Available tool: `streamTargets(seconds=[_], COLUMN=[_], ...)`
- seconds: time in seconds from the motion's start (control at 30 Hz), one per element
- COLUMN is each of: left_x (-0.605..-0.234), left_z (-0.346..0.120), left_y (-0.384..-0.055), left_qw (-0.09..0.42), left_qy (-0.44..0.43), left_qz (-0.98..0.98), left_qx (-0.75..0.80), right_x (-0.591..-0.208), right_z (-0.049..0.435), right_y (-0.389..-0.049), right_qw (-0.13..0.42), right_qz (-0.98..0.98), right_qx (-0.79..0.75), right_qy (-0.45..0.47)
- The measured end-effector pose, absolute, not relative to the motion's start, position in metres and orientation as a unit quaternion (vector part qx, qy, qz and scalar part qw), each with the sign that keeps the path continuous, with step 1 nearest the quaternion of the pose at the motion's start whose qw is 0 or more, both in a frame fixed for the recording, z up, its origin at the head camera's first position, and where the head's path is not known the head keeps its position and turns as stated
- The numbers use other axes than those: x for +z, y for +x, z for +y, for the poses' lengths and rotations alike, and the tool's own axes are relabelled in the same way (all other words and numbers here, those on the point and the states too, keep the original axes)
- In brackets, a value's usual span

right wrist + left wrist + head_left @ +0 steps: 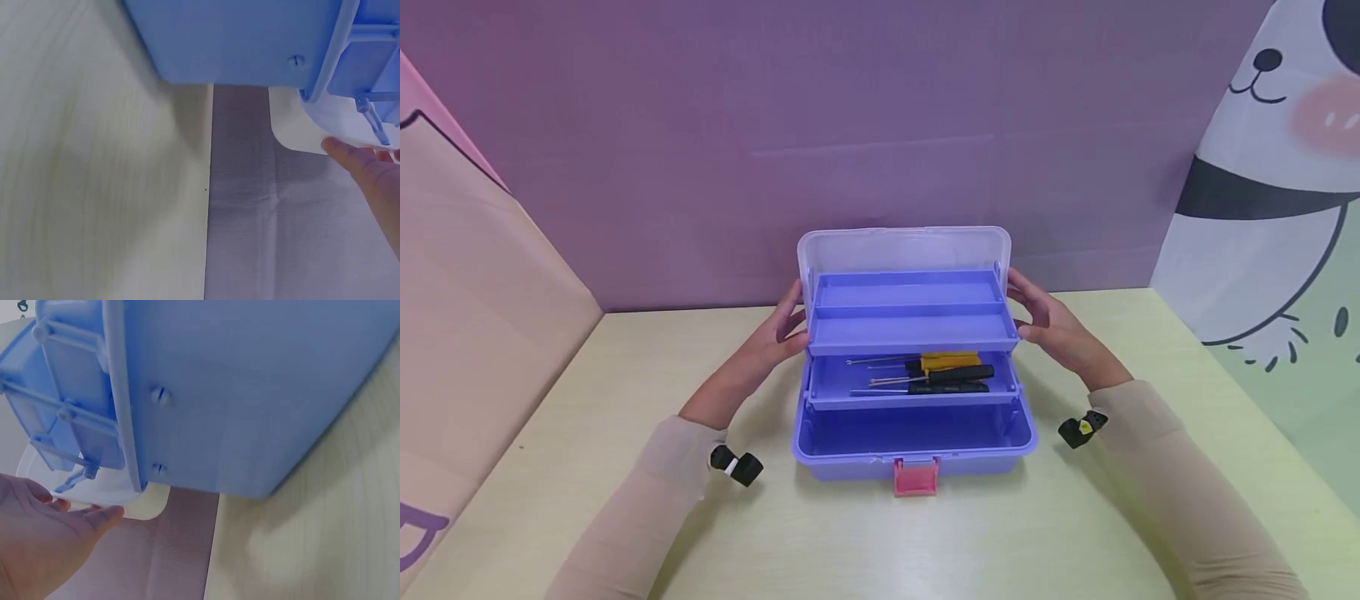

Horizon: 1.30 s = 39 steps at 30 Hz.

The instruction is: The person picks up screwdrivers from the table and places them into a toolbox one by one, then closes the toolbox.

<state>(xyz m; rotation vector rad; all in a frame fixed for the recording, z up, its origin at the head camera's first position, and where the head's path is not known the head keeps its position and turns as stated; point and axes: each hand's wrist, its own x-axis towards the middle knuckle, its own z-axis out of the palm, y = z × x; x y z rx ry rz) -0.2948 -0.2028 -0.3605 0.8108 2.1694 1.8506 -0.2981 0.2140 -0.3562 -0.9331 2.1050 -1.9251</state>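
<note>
A lavender toolbox (pixel 842 465) stands on the table with its translucent lid (pixel 904 250) raised and its two trays fanned out in steps. My left hand (pixel 775 333) touches the lid's left side, its thumb and fingers spread along the rim. At the opposite side my right hand (pixel 1054 329) touches the lid the same way. In the left wrist view, the fingertips of that hand (pixel 56 537) meet the pale lid edge; the right wrist view has the other hand (pixel 369 169) at its edge. Several screwdrivers (pixel 951 375), with yellow or black handles, lie in the lower tray (pixel 827 383).
The upper tray (pixel 913 329) has a divider along it. A pink latch (pixel 915 479) hangs at the box's front. Purple cloth (pixel 880 125) rises just behind the lid, and printed panels (pixel 1262 275) flank the pale wooden table (pixel 587 442).
</note>
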Motion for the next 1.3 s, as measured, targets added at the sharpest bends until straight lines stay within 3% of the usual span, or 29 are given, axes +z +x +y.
streamTargets(seconds=[0.4,1.3], left_x=[-0.357,-0.351], left_z=[-0.205,-0.209], left_y=[-0.291,-0.265], left_qw=[0.085,0.075], left_qy=[0.314,0.300], left_qz=[0.705,0.734], left_qx=[0.631,0.604], right_x=[-0.355,-0.356], right_z=[0.219,0.225], right_y=[-0.289,-0.262], right_qw=[0.068,0.027], right_qz=[0.705,0.727], right_qx=[-0.632,-0.606], right_qy=[-0.315,-0.323])
